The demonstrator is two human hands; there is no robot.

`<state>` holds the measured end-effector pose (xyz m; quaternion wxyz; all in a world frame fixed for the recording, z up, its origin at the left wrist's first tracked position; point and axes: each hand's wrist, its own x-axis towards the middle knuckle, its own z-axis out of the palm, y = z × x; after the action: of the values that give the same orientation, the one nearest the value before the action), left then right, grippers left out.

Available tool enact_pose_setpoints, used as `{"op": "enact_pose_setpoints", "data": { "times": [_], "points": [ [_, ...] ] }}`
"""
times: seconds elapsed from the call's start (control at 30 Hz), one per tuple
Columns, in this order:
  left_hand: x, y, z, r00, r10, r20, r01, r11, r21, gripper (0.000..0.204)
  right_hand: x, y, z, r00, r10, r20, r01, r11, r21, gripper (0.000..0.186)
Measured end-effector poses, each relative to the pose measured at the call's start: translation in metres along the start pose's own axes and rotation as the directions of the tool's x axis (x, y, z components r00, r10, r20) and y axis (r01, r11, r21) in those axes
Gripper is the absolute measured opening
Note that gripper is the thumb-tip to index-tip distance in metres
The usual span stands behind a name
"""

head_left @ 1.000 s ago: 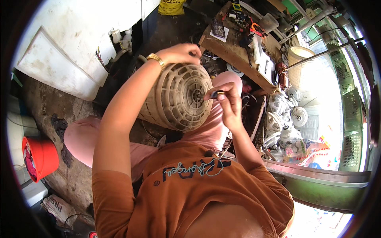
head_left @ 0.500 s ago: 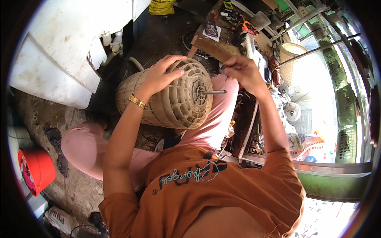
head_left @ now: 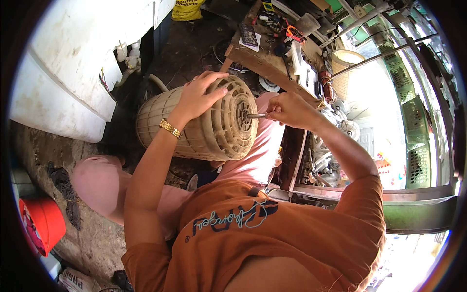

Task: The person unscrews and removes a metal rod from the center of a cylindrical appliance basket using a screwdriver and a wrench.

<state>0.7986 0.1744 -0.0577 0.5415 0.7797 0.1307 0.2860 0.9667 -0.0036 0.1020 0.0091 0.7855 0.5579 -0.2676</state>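
A beige plastic spin-dryer basket (head_left: 172,121) with ribbed sides lies tilted across my lap, its round base turned to the right. From the centre of that base sticks out a metal shaft (head_left: 255,116). My left hand (head_left: 202,95), wearing a gold bracelet (head_left: 169,128) at the wrist, rests on the upper edge of the base with fingers stretched and thumb apart. At the shaft's free end, the thumb and fingers of my right hand (head_left: 287,109) are closed in a pinch. Whether a small part sits between those fingers is hidden.
A white appliance body (head_left: 63,87) stands at the left, with a hose (head_left: 158,82) beside the basket. Tools lie on a wooden table (head_left: 262,61) at the far right. A red bucket (head_left: 48,221) stands at lower left, and metal-framed racks (head_left: 418,126) line the right.
My right hand has come down and left from above my knee onto the shaft's end. The left hand stays on the basket, and the view has shifted slightly.
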Motion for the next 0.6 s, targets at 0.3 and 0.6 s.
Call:
{"op": "enact_pose_setpoints", "data": {
  "times": [0.3,0.6],
  "points": [
    [-0.001,0.007,0.006,0.999,0.049,0.019,-0.052,0.983,0.174,0.041,0.030,0.012,0.041,0.983,-0.184,-0.010,0.166,0.910,-0.379,0.010],
    [0.003,-0.005,0.008,0.999,0.029,0.029,-0.029,0.999,0.020,0.043,-0.004,-0.002,0.026,0.960,-0.236,-0.151,0.153,0.894,-0.421,0.012]
  ]
}}
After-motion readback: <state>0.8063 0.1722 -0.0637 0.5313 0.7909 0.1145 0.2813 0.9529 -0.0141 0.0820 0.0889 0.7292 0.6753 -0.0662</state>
